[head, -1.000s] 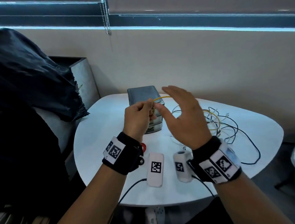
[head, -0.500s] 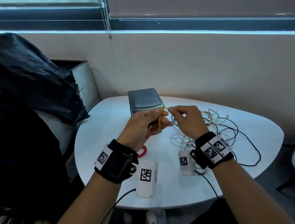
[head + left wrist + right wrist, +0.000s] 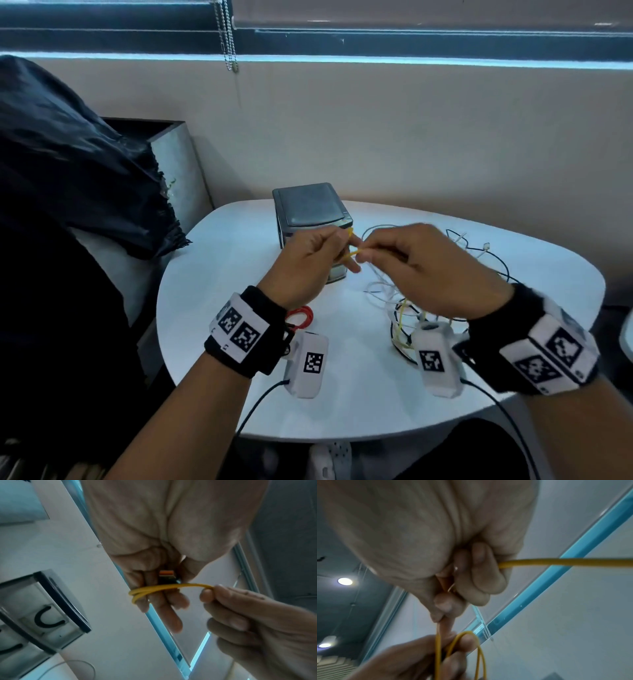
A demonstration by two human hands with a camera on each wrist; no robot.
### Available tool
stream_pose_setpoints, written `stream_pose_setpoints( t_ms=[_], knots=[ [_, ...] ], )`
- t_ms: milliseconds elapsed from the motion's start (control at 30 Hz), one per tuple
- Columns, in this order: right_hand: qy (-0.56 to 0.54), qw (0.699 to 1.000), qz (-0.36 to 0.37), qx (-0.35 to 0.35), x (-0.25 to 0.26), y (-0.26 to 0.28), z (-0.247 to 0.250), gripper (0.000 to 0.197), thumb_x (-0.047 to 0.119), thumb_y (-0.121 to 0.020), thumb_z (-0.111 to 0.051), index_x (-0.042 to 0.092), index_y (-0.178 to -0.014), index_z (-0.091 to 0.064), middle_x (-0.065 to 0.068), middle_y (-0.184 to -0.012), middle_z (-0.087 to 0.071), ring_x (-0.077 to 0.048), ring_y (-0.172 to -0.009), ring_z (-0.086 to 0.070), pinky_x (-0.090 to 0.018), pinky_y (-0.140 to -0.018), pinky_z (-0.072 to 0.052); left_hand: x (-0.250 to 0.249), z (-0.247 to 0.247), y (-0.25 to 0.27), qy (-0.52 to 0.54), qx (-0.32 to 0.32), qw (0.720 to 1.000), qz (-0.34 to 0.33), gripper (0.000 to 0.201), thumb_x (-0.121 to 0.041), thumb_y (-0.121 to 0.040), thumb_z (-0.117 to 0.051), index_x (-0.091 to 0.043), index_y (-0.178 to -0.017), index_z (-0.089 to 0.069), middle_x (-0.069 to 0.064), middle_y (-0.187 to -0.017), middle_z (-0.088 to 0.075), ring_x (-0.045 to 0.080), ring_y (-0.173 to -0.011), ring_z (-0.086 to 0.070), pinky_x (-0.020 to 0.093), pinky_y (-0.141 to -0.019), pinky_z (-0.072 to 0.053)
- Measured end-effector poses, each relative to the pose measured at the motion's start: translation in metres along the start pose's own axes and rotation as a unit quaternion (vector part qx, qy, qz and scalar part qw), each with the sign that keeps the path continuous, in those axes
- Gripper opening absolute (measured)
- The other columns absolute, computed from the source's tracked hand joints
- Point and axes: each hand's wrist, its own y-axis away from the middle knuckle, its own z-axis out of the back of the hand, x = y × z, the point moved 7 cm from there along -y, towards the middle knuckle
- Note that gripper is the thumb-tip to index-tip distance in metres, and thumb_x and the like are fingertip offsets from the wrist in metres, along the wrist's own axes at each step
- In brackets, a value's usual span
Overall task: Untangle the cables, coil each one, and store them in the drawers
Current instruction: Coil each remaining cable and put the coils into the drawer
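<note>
Above the white table (image 3: 212, 308) my left hand (image 3: 308, 263) holds a thin yellow cable (image 3: 352, 254) in front of the small grey drawer unit (image 3: 308, 205). The left wrist view shows two turns of the yellow cable (image 3: 154, 589) around my left fingers, with its orange-tipped plug (image 3: 166, 574) tucked between finger and thumb. My right hand (image 3: 421, 263) pinches the same cable just right of the left fingers, with the slack of the yellow cable (image 3: 565, 561) running out from my curled right fingers. A tangle of white, black and yellow cables (image 3: 411, 308) lies under my right wrist.
A red coil (image 3: 301, 317) lies on the table under my left wrist. The clear drawers (image 3: 42, 615) hold black cable. A black bag (image 3: 68, 171) and a grey box (image 3: 174, 161) stand to the left. More loose cable (image 3: 493, 260) spreads to the right.
My right hand, spread open above the left a second ago, has come down and now pinches the yellow cable beside the left fingers. Both hands have dropped a little.
</note>
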Motion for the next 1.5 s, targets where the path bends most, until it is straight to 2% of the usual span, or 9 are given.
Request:
stream_pose_setpoints(
  t_ms=[100,267,467,667,833,1067,1200,1333,1500],
  knots=[
    [-0.077,0.996,-0.008,-0.053,-0.01,-0.01,0.021,0.016,0.017,-0.092,-0.066,0.017,-0.078,-0.073,0.011,-0.06,-0.062,-0.005,-0.051,-0.046,-0.017,-0.053,-0.035,-0.005,-0.015,0.008,0.06,0.081,0.995,0.024,0.036,-0.02,-0.107,-0.034,-0.012,-0.09,-0.065,0.002,-0.065,-0.067,0.028,-0.073,-0.069,0.044,-0.089,-0.049],
    [-0.2,0.961,-0.052,-0.185,-0.052,-0.019,0.023,0.012,0.017,-0.09,-0.07,0.022,-0.081,-0.076,0.001,-0.065,-0.065,-0.005,-0.052,-0.046,-0.015,-0.053,-0.038,-0.017,-0.01,0.014,0.307,0.098,0.946,0.026,0.032,-0.019,-0.098,-0.038,0.0,-0.105,-0.064,0.003,-0.061,-0.06,0.023,-0.064,-0.068,0.025,-0.08,-0.053],
    [-0.109,0.991,-0.067,0.045,-0.046,-0.001,-0.048,0.022,0.029,-0.101,-0.053,0.029,-0.102,-0.074,-0.004,-0.066,-0.064,-0.003,-0.043,-0.04,-0.014,-0.047,-0.033,-0.02,0.028,-0.004,0.437,-0.034,0.898,-0.043,0.03,-0.013,-0.102,-0.035,0.0,-0.112,-0.06,0.006,-0.086,-0.076,0.022,-0.098,-0.072,0.027,-0.093,-0.053],
    [-0.09,0.989,-0.015,0.112,-0.004,0.008,-0.037,0.025,0.023,-0.104,-0.043,0.01,-0.103,-0.063,-0.002,-0.062,-0.051,-0.023,-0.056,-0.047,-0.038,-0.054,-0.042,0.003,0.027,-0.011,0.217,-0.104,0.971,-0.012,0.032,-0.015,-0.105,-0.039,-0.016,-0.103,-0.071,0.016,-0.108,-0.072,0.02,-0.102,-0.069,0.027,-0.084,-0.055],
    [-0.061,0.998,-0.011,-0.018,-0.008,-0.008,0.009,0.02,0.02,-0.098,-0.058,0.015,-0.084,-0.071,0.013,-0.05,-0.046,-0.007,-0.044,-0.036,-0.015,-0.046,-0.028,-0.004,-0.003,-0.009,-0.067,-0.003,0.997,-0.048,0.033,-0.022,-0.107,-0.039,-0.01,-0.093,-0.067,-0.012,-0.079,-0.069,0.003,-0.082,-0.066,0.025,-0.081,-0.047],
    [-0.146,0.981,-0.028,-0.127,-0.045,-0.029,0.039,0.01,0.024,-0.086,-0.073,0.015,-0.085,-0.077,-0.008,-0.073,-0.068,-0.003,-0.059,-0.05,-0.013,-0.059,-0.04,-0.02,-0.002,-0.006,0.193,0.097,0.976,0.014,0.033,-0.024,-0.097,-0.045,-0.001,-0.099,-0.069,0.0,-0.053,-0.041,0.026,-0.058,-0.053,0.022,-0.075,-0.051],
    [-0.146,0.971,-0.056,-0.183,-0.068,-0.033,0.035,0.015,0.019,-0.094,-0.064,0.016,-0.104,-0.076,0.019,-0.051,-0.058,0.002,-0.046,-0.048,-0.006,-0.051,-0.034,-0.027,0.014,-0.003,0.383,0.08,0.92,0.01,0.037,-0.02,-0.097,-0.04,-0.001,-0.095,-0.072,-0.005,-0.049,-0.04,0.013,-0.047,-0.049,0.029,-0.086,-0.053],
    [-0.082,0.992,-0.086,-0.045,-0.072,-0.031,-0.028,0.026,0.032,-0.101,-0.053,0.027,-0.119,-0.069,0.034,-0.057,-0.056,0.008,-0.048,-0.051,-0.011,-0.052,-0.032,-0.029,0.025,-0.011,0.497,0.005,0.868,-0.011,0.036,-0.02,-0.101,-0.037,0.002,-0.108,-0.064,-0.003,-0.057,-0.053,0.013,-0.065,-0.065,0.031,-0.102,-0.05],
    [-0.053,0.996,-0.017,0.072,-0.031,-0.007,-0.075,0.025,0.025,-0.102,-0.051,0.026,-0.122,-0.066,0.041,-0.063,-0.053,0.012,-0.063,-0.054,-0.008,-0.061,-0.034,0.011,0.042,-0.023,0.41,-0.132,0.902,-0.004,0.028,-0.017,-0.104,-0.039,-0.003,-0.102,-0.063,0.0,-0.079,-0.071,0.022,-0.098,-0.071,0.025,-0.083,-0.053]
  ],
)
